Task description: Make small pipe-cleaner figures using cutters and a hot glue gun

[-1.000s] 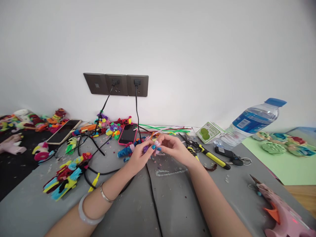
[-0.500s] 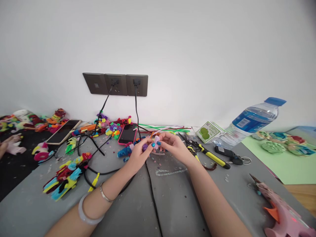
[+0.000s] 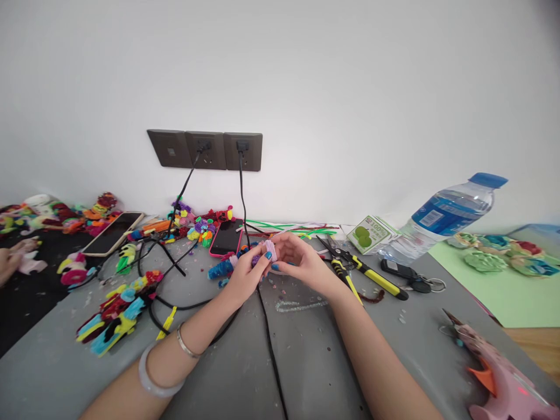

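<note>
One pinch of the left hand (image 3: 249,275) is securing a lilac fuzzy piece (image 3: 272,251) just right of the pink-edged phone (image 3: 226,237); the right hand (image 3: 308,262), having loosened its pinch, is parting thumb and fingers, gripping nothing visible, so the left is seemingly steadying the piece alone. Left of the phone, multicoloured fuzzy bundles (image 3: 125,312) are lying on the grey table (image 3: 315,361); behind it, sockets (image 3: 242,158) are lining the white wall (image 3: 350,105).

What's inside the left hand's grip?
A lilac piece and a purple piece show by the thumb of the left hand. The hand itself covers its palm, so anything further in can't be seen.
</note>
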Demonstrator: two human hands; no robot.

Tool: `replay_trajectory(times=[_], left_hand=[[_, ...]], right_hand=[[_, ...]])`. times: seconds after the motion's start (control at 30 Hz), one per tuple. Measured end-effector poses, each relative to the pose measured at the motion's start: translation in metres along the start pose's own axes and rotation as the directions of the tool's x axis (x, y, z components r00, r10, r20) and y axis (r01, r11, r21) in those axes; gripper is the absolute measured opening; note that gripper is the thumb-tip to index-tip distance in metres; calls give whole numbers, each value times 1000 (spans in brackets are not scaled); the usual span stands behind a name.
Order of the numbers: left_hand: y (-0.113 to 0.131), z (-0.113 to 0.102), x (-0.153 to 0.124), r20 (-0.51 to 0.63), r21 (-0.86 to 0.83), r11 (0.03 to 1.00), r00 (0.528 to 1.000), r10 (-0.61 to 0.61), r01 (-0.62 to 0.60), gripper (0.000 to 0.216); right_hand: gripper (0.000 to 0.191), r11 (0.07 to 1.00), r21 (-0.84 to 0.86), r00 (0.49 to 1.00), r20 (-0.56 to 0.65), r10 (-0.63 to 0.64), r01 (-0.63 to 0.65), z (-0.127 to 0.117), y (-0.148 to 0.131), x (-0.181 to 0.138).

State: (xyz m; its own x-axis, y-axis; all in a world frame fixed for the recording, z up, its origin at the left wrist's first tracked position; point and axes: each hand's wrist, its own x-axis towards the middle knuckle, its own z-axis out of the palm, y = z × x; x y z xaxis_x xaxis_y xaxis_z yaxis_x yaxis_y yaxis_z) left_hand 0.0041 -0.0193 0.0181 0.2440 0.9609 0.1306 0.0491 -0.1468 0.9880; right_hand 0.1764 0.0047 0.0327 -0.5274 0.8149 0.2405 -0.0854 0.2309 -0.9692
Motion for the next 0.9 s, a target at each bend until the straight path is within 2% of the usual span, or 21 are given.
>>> replay_trajectory(times=[0.17,0.33,0.53,0.7,0.9], left_hand=[[2,0,-1,7,59,998,1000,11,-12,34],[0,0,0,-8,105,994,1000,3,-2,32],[-2,-1,-1,18,75,995,997,69,-71,34],[5,-3,-1,90,108,977,981,174,-183,35],[5,-4,-5,142,132,974,976,164,-183,32]], right_hand=[[32,999,-51,1000,15,-7,8,0,1,0],[43,998,-66,999,46,6,-3,-2,1,0],[39,993,73,995,34,95,-97,-5,2,0],[40,988,144,998,20,58,-61,-6,4,0],[41,978,190,996,52,73,-82,-8,3,0]])
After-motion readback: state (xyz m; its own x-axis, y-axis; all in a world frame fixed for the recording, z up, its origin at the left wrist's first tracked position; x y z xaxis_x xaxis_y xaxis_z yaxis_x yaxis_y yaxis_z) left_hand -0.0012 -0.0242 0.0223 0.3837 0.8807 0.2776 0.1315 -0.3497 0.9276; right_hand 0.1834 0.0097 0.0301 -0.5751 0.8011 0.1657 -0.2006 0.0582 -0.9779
